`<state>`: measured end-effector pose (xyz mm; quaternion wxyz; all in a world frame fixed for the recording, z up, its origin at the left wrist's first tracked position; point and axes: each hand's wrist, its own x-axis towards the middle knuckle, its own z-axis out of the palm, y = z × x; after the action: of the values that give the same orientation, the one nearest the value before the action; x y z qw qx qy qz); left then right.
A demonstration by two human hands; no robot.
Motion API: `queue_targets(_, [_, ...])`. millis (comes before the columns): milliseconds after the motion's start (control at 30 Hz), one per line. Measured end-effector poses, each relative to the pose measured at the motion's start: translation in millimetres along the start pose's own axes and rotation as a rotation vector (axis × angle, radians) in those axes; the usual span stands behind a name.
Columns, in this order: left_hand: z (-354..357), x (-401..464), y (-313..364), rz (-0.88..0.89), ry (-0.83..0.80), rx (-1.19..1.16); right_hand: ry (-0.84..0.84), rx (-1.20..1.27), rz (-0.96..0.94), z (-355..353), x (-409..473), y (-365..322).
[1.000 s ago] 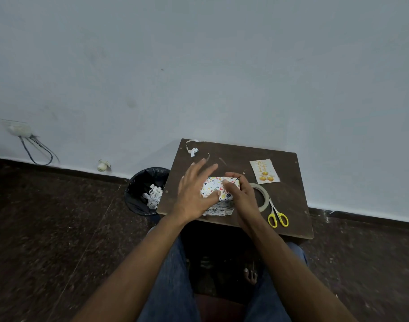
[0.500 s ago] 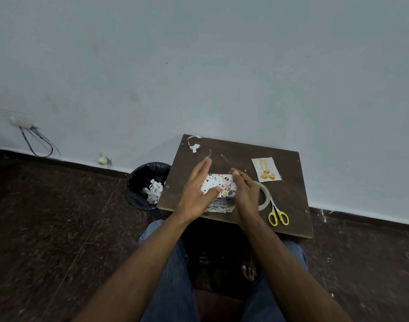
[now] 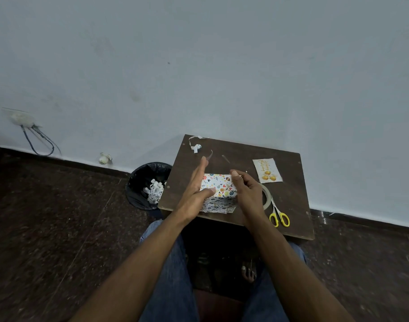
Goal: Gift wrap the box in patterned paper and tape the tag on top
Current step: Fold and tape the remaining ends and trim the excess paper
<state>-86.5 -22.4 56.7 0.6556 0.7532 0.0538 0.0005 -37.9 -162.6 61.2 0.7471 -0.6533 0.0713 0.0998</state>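
Note:
The box, covered in white patterned paper, sits near the front of the small dark wooden table. My left hand lies flat against the box's left end, fingers straight, thumb resting on the top. My right hand is at the box's right end, fingers curled on the paper at the far right corner. The gift tag, cream with gold print, lies flat at the table's back right, apart from the box.
A tape roll and yellow-handled scissors lie just right of my right hand. Tape scraps sit at the table's back left corner. A black bin with paper offcuts stands on the floor to the left. The wall is close behind.
My left hand has turned from lying over the box top to standing flat against its left end. My right hand has shifted to the box's right end.

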Motion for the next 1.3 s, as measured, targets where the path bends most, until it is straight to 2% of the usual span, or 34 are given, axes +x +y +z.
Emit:
queue_targets(167, [-1,1,2,-0.009,0.011,-0.019,-0.006,-0.026,-0.016,-2,2,1])
queue_targets(467, [-1,-2,2,0.039,0.017,0.103,0.001,-0.063,-0.048,-4,2,3])
queue_targets(667, [-5,-3,2,0.039,-0.016,0.135,0.036,-0.558,-0.458,-10,6,6])
queue_targets(800, [-5,-5,0,0.014,-0.022,0.112,-0.083,-0.804,-0.815,-21,14,6])
queue_targets(900, [-2,-5,0,0.026,-0.006,0.095,-0.185,-0.951,-0.955,-27,15,7])
queue_targets(1067, [-1,-4,1,0.049,0.008,0.060,-0.310,-1.057,-0.861,-19,3,3])
queue_targets(1300, [-4,-5,3,0.048,-0.005,0.066,-0.399,-1.211,-0.757,-13,0,-7])
